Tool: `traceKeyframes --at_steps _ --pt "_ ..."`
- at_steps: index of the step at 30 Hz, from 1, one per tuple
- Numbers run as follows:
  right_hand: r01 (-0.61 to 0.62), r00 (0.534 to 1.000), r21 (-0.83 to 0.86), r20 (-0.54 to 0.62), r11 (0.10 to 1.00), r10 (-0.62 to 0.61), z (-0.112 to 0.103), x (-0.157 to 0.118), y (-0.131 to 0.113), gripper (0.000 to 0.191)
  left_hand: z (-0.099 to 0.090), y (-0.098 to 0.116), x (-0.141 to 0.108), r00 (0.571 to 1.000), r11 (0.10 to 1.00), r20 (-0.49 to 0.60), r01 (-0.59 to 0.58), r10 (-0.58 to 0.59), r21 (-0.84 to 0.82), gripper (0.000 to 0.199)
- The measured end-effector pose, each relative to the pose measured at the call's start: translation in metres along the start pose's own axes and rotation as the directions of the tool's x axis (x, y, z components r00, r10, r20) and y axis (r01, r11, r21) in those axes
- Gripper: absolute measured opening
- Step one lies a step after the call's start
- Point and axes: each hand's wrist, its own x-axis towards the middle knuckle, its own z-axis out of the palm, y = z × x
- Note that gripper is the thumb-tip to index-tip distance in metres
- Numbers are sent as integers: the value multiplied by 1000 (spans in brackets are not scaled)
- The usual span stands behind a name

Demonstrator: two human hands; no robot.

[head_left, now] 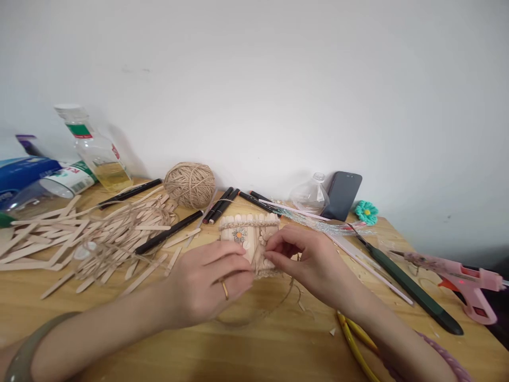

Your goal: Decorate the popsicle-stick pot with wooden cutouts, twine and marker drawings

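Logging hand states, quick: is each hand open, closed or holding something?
Left hand: fingers curled against the craft-stick piece; thumb hidden, so full grip can't be told.
Right hand: fingertips drawn together at its front; whether anything is pinched can't be told.

Two hands (pixel 210 278) (pixel 308 260), one phone (pixel 344 195), one glue gun (pixel 457 275)

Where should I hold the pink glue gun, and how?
Take the pink glue gun by its handle, probably from the near right side. The handle sticks out toward you, while the pointed nozzle faces left. Keep off the nozzle: it might be hot.
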Motion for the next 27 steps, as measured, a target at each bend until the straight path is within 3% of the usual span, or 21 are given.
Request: traceKeyframes --at_steps 11,18,27 --pt "-76 997 -4 19 997 76 -1 1 -6 16 -1 -3 -1 999 1000 24 -23 23 2 9" --pt "-182 983 250 59 951 172 -3 5 3 1 1 -2 -3 1000 998 6 -8 7 55 8" --pt "-161 986 270 83 949 144 -8 -2 7 3 2 0 -4 1000 998 28 9 -11 67 11"
